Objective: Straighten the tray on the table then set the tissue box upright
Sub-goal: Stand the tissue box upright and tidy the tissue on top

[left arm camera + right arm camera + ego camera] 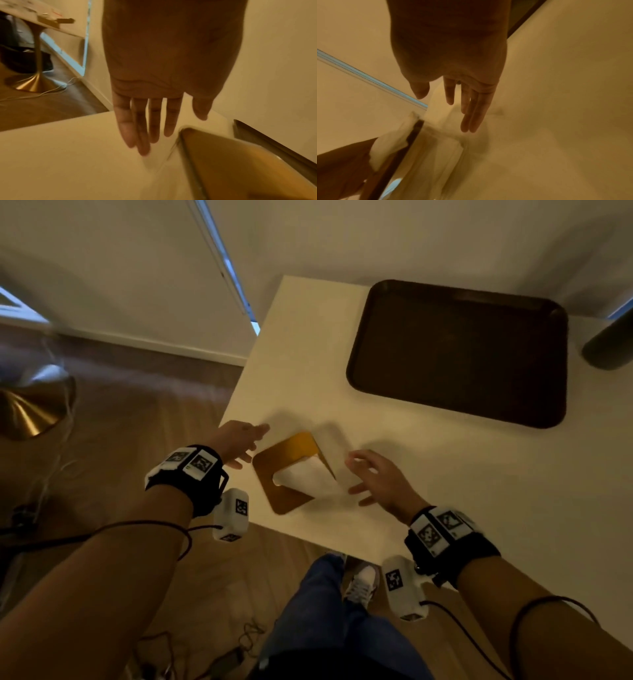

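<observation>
A dark brown tray (459,350) lies flat at the far right of the white table (301,364). The tissue box (284,470), with a brown wooden lid and white tissue (308,479) poking out of its slot, stands near the table's front left edge. My left hand (241,441) hovers just left of the box, fingers (142,129) straight, holding nothing. My right hand (373,477) hovers just right of it, fingers (471,113) spread and straight. In the wrist views the box (240,162) and its tissue (390,143) sit beside each hand, with a gap between.
A dark cylindrical object (609,344) stands at the table's right edge beside the tray. A gold lamp base (30,405) and cables (246,642) lie on the wooden floor at left. My legs and shoe (359,580) are below the table's front edge.
</observation>
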A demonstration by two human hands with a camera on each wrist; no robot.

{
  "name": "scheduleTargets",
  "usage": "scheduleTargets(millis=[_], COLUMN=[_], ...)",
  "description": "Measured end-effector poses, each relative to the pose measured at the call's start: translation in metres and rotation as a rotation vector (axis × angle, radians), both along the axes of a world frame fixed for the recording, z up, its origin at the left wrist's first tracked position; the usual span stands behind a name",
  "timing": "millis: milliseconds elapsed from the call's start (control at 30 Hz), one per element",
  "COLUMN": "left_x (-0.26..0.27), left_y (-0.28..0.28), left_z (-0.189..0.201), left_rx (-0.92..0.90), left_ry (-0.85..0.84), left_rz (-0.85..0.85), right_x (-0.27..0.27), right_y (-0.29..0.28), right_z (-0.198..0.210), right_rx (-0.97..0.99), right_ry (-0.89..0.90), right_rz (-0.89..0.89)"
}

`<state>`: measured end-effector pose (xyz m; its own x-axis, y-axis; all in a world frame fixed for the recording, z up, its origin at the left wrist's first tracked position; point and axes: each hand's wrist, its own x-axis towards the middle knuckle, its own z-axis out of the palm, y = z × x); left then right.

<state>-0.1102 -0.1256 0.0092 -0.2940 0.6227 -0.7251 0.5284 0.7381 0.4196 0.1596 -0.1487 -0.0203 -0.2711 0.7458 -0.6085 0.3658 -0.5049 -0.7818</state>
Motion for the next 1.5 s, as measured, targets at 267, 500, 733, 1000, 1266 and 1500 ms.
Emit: scheduleTargets(millis=[267,500,733,1000,1266,1500], left_x=[0.014,0.016,0.002,-0.034,-0.061,-0.07], left_y=[-0.039,-0.028,0.031,0.154,0.283,0.355], left_z=[0.001,0.003,0.02,0.023,0.013,0.006], left_rx=[0.027,0.065,0.149,0.251,0.232,0.204], left_ry=[-0.174,-0.143,-0.107,-0.12,-0.138,-0.167], left_rz=[-0.032,-0.029,-0.031,-0.075,-0.17,-0.231], right_x=[-0.02,-0.031,-0.052,-0.096,-0.13,-0.14], right_y=[-0.023,-0.02,0.036,0.158,0.27,0.336], right_z=[-0.003,-0.002,0.018,0.027,0.017,0.008], right_rx=[-0.079,-0.046,0.022,0.103,0.117,0.106], right_ry=[0.116,0.114,0.125,0.06,0.008,0.004], right_rz=[0.018,-0.032,-0.063,-0.119,-0.228,-0.273])
